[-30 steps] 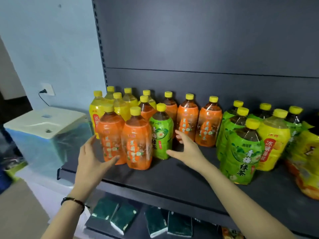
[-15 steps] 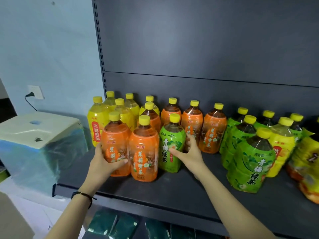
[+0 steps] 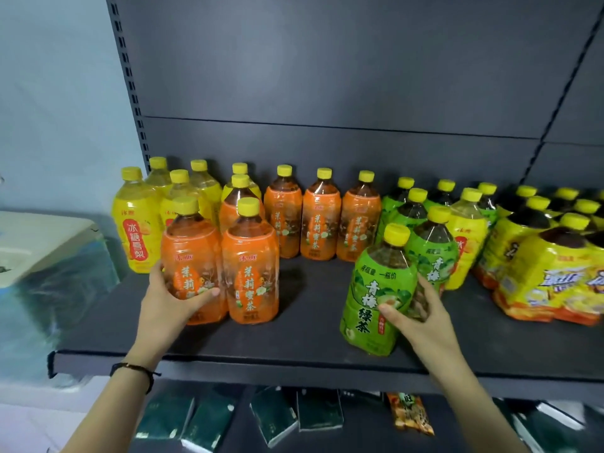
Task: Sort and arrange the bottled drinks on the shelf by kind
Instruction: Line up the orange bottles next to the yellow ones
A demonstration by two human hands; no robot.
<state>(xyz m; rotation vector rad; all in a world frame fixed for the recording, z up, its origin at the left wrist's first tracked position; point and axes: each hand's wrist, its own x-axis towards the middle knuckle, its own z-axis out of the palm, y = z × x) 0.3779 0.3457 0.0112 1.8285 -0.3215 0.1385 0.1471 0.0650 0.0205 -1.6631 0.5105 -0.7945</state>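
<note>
A dark grey shop shelf (image 3: 310,308) is seen from above, crowded with yellow-capped drink bottles; a person's two bare arms reach in from below. The left hand (image 3: 170,305), with a dark cord bracelet (image 3: 134,369) at its wrist, holds the front orange bottle (image 3: 192,253) low on its label; its grip is wrapped round the bottle, thumb across the front, fingers mostly hidden behind; this bottle stands upright, touching a second orange bottle (image 3: 250,273) just to its right. The right hand (image 3: 421,318) holds a green bottle (image 3: 379,282) at the front of the shelf, right of centre; its grip is curled round the lower half, thumb on the label, fingers at the far side; the bottle tilts with its cap leaning right, and whether its base touches the shelf cannot be told. Along the back panel stands a row of orange bottles (image 3: 318,220); yellow bottles (image 3: 135,230) cluster at the far left; more green bottles (image 3: 431,253) stand just behind the held one, with one stray yellow bottle (image 3: 467,230) beside them. Shrink-wrapped packs (image 3: 555,273) in yellow film fill the right end. On the shelf below lie dark green packets (image 3: 274,416) and an orange snack packet (image 3: 410,415); a plastic-covered white box (image 3: 49,256) sits left of the shelving.
</note>
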